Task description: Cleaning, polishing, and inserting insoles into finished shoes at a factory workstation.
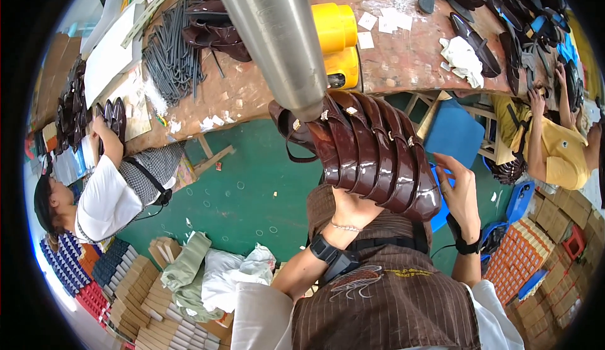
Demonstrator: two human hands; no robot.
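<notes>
The left hand (354, 210) is sitting under a stack of shiny dark brown shoe pieces (372, 151). The stack is hiding the fingers, so I cannot tell how tight the grip is, but the hand is carrying the stack from below. The right hand (459, 189) is open, with fingers spread, just beside the right end of the stack, and its fingertips seem to be touching the last piece. Both wrists are wearing black bands.

The stack is being held up in the air, in front of the person's brown striped apron (391, 299), above the green floor (246, 186). A thin strap is hanging off the stack's left end.

A big grey metal cone (277, 35) is poking down from the top and hiding the top left of the stack. Behind it a yellow thing (337, 41) is sitting near the edge of the brown tabletop (403, 54).

There is open floor to the left of the stack. On the right, a blue stool (455, 132) is standing close by.

Other people are working at the tabletop, one at the left (107, 192) and one at the right (554, 148), well apart from the stack.
</notes>
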